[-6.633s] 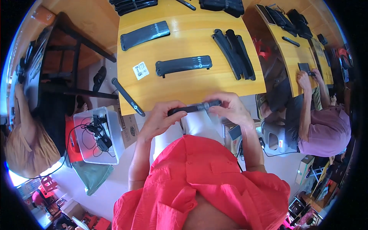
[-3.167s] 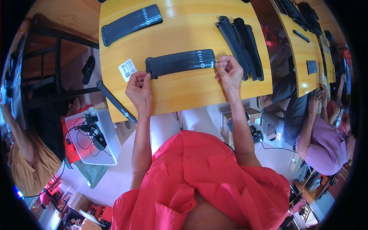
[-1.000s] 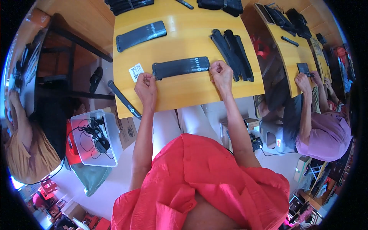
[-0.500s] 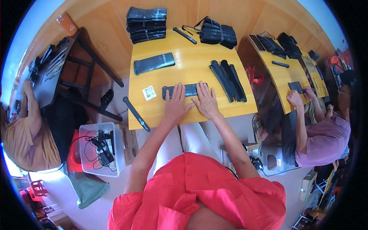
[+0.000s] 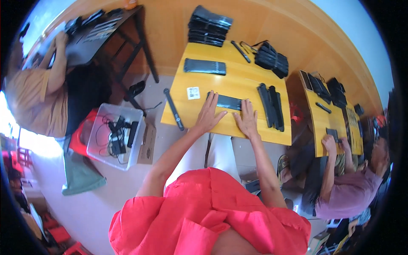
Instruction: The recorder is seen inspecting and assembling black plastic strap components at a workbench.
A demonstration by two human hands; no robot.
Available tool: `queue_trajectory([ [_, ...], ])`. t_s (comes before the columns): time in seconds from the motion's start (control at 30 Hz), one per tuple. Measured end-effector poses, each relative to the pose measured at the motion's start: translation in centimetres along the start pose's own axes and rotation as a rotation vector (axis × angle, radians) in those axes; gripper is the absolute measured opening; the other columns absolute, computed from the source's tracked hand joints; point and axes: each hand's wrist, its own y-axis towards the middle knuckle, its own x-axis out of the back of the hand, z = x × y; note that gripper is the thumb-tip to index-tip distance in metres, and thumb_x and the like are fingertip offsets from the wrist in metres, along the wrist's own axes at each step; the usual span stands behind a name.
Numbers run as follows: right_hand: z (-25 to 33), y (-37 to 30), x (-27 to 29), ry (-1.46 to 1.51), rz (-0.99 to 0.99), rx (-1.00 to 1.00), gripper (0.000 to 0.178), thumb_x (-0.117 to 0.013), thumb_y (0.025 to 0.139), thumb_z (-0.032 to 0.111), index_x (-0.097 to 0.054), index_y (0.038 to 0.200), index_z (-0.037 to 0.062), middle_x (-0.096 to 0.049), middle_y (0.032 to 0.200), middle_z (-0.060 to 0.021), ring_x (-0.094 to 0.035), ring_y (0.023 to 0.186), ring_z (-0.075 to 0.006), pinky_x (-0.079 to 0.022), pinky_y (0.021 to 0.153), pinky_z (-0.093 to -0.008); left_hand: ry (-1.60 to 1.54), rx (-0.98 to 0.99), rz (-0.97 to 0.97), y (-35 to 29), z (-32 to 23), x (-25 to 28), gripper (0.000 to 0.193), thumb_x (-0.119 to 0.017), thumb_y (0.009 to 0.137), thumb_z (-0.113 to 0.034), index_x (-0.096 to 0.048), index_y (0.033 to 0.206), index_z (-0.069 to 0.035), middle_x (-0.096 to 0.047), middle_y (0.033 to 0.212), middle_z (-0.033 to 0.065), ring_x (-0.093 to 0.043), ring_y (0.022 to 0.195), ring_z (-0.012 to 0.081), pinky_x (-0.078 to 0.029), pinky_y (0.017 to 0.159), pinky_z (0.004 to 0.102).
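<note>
Head view: both hands lie flat and open, fingers spread, holding nothing. The left hand (image 5: 208,117) covers the near left end of a flat row of black straps (image 5: 228,102) on the yellow table (image 5: 238,127), and the right hand (image 5: 247,123) rests just at the row's 5 o'clock, fingertips touching its near edge. The row sits mid-table, a small white label (image 5: 193,92) at its 9 o'clock and a loose bunch of black straps (image 5: 272,106) at its 3 o'clock.

As far as this shows, one finished row (image 5: 205,66) already lies at 11 o'clock and tied stacks (image 5: 209,30) stand at the far edge, so a good share looks done; the current row seems laid out and is being pressed flat, while the loose bunch and a single strap (image 5: 173,109) hanging off the table's left edge remain unhandled.

Against half a second ago, the hands have slid nearer the person, baring most of the row. A second ago they were closed, pinching the row's two ends.
</note>
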Motion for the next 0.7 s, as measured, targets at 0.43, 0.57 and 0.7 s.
queue_trajectory([
  [0.43,17.4,-3.9,-4.1,0.254,-0.037,0.407,0.055,-0.068,0.073,0.020,-0.046,0.120,0.0036,-0.049,0.093,-0.0137,-0.049,0.089,-0.0301,-0.040,0.076,-0.0398,-0.723,0.906,-0.462,-15.0,-1.4,9.5,0.024,-0.050,0.092,-0.017,-0.055,0.107,0.000,-0.060,0.093,0.0098,-0.059,0.071,0.0133,-0.050,0.060,0.0244],
  [0.57,18.0,-2.6,-7.2,0.216,-0.091,0.386,0.045,-0.067,0.072,0.017,-0.050,0.112,0.0023,-0.049,0.090,-0.0135,-0.050,0.087,-0.0304,-0.042,0.073,-0.0410,-0.752,0.919,-0.457,-15.2,-1.3,9.8,0.023,-0.049,0.092,-0.017,-0.055,0.107,-0.001,-0.061,0.090,0.0093,-0.059,0.069,0.0133,-0.049,0.059,0.0246],
  [0.7,17.5,-2.3,-7.8,0.223,-0.081,0.353,0.027,-0.062,0.071,0.012,-0.054,0.094,0.0000,-0.050,0.087,-0.0150,-0.052,0.083,-0.0317,-0.045,0.068,-0.0421,-0.829,0.944,-0.450,-14.6,-1.1,9.5,0.023,-0.049,0.092,-0.017,-0.055,0.108,-0.002,-0.060,0.090,0.0089,-0.059,0.067,0.0141,-0.049,0.059,0.0239],
])
